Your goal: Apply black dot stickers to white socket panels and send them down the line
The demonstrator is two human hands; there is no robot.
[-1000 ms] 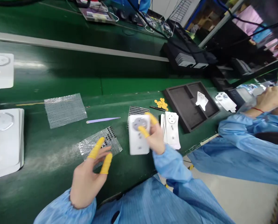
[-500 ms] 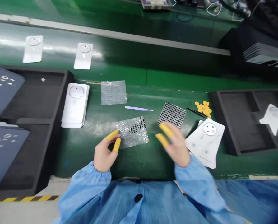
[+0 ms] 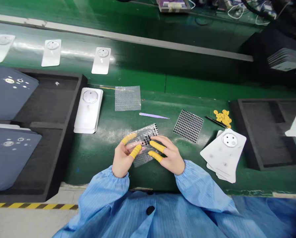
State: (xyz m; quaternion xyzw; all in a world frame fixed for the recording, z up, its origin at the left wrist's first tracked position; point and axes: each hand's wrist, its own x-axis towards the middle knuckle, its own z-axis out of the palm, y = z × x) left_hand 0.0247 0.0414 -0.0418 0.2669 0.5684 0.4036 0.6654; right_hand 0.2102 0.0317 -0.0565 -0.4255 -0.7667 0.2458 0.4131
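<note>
A clear plastic sheet with small black dots (image 3: 143, 159) is tilted up off the table. My left hand (image 3: 124, 157) grips its left part between thumb and fingers, some of them seen through the sheet. At its right side is my right hand (image 3: 169, 155), thumb and fingers apart, fingertips over the black dots; whether they press on the sheet I cannot tell. Yellow finger cots cover fingertips on both hands. Behind the sheet lie purple tweezers (image 3: 154, 115) and another clear sheet (image 3: 127, 98). To the right lies a card full of black dots (image 3: 188, 126).
White phone-back panels (image 3: 223, 155) are stacked at right, near black tweezers (image 3: 216, 122) and loose yellow finger cots (image 3: 222, 117). More white panels (image 3: 88, 110) sit at left. Black trays (image 3: 61, 132) flank the work area. Further panels (image 3: 101, 61) lie on the strip behind.
My left hand has taken hold of the dotted sheet and raised it. My right hand has moved left from beside the dot card to the sheet. The view has shifted a little left.
</note>
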